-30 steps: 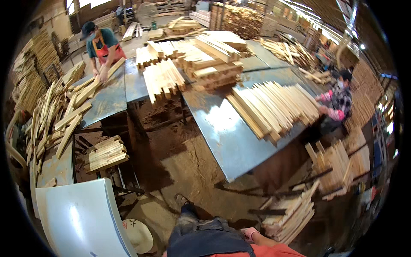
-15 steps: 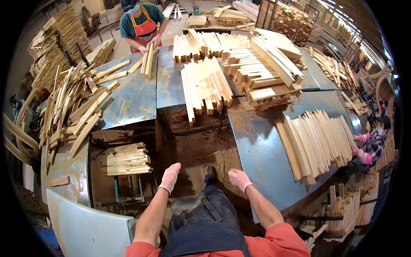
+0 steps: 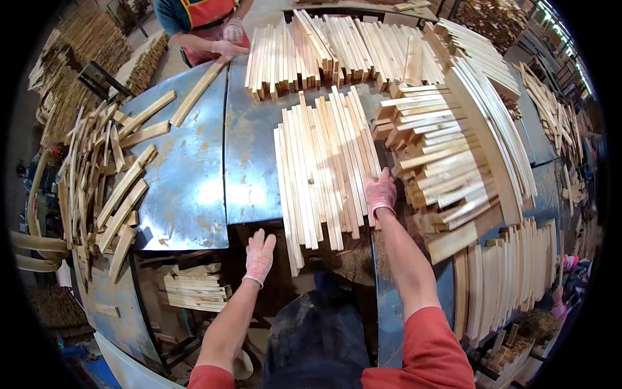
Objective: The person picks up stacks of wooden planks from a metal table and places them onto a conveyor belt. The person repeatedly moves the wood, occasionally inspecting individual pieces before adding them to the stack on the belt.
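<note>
A fan of pale wooden slats (image 3: pixel 326 172) lies on the blue metal desk (image 3: pixel 188 175), its near ends jutting out over the desk's near edge above an open gap. The right hand (image 3: pixel 380 194), in a pink-and-white glove, is laid flat on the right side of this fan, fingers spread and closed on nothing. The left hand (image 3: pixel 260 255), gloved alike, is held open and empty just beside the overhanging slat ends, below the desk's near edge, touching nothing that can be seen. Since the slats are loose and only pressed from one side, it is judged that a push could splay them, and the outer left ones could be tipped off the edge into the gap, where a small stack of offcuts (image 3: pixel 193 290) lies. Touching the fan's right side, a tall leaning stack of slats (image 3: pixel 447 162) is piled near the desk's right edge; a knock from the right forearm could set it sliding. At the far left corner, a co-worker's gloved hands (image 3: pixel 228 40) are seen on a long board (image 3: pixel 197 93), well apart. Scattered sticks (image 3: pixel 107 181) are heaped along the left edge.
</note>
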`<control>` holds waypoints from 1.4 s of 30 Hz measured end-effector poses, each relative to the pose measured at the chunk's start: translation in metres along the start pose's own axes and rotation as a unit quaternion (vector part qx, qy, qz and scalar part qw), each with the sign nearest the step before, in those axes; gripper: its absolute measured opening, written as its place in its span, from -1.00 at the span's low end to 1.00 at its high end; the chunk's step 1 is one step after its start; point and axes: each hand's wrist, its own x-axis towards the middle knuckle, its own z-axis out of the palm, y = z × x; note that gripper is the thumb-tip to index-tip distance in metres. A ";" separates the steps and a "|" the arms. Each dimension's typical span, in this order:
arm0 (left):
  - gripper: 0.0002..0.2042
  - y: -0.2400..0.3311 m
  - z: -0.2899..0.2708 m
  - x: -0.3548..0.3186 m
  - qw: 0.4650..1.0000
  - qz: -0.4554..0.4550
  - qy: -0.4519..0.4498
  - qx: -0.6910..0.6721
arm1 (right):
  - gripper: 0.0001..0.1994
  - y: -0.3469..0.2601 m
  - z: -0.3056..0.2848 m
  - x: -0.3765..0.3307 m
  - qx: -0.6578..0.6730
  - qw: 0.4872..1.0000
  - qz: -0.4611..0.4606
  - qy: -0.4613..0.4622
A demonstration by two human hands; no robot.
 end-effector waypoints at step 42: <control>-0.17 0.043 -0.123 -0.002 0.806 -0.181 -0.084 -0.558 | -0.47 0.007 0.021 -0.123 0.528 0.775 0.103 -0.333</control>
